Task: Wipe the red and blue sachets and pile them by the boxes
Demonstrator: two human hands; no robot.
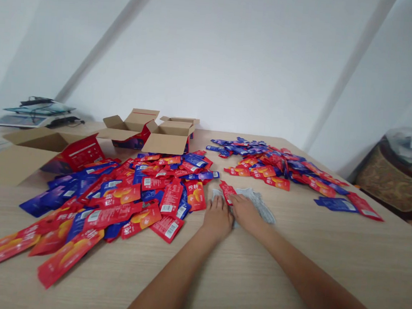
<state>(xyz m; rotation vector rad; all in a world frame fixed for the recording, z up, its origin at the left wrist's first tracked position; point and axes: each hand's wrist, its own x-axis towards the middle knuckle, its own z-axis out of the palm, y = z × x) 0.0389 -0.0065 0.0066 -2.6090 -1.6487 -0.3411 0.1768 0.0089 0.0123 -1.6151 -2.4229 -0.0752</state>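
Note:
Near the middle of the table, a grey cloth point(259, 204) lies crumpled, with a small red packet point(227, 190) on it. My left hand point(218, 216) rests flat on the cloth's left part, fingers slightly spread and holding nothing. Beside it, my right hand point(245, 211) touches the lower end of the red packet, its fingertips over the packet and the cloth. To the left is a large heap of red and blue packets point(153, 183). Another heap of such packets point(280, 162) spreads over the back right.
Open cardboard boxes stand behind the left heap: one at the left point(20, 159), two more point(131, 125) point(167, 139) further back. Papers and dark cables point(40, 113) lie at the far left. A patterned chair point(389, 178) stands beyond the table's right edge.

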